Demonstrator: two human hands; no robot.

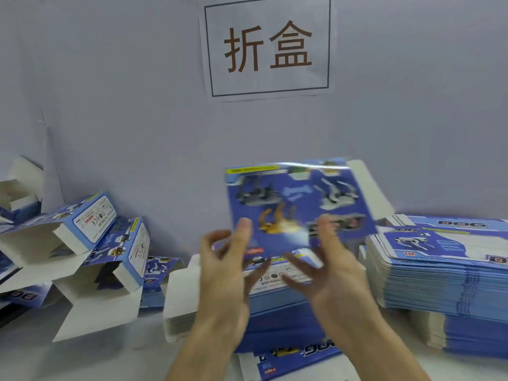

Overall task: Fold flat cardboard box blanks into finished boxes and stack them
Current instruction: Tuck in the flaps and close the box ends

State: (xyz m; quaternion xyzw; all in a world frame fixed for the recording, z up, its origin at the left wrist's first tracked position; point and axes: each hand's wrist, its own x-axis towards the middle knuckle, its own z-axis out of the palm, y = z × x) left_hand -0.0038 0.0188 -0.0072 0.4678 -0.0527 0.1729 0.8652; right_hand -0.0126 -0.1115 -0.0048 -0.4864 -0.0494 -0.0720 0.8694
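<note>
I hold one flat blue box blank (297, 204), printed with robot dogs, tilted up in the air in front of the wall. My left hand (222, 273) pinches its lower left edge, thumb on the printed face. My right hand (338, 273) holds the lower right part, thumb on the front and fingers spread beneath. Both hands and the blank are blurred. Directly under them lies a stack of flat blanks (277, 312). At the left, folded boxes (90, 215) lie tumbled with open white flaps.
A tall stack of flat blanks (439, 276) stands at the right, against the wall. A paper sign (268, 46) with two characters hangs on the grey wall. More opened boxes (19, 199) sit at the far left. The white table (110, 358) shows at the front left.
</note>
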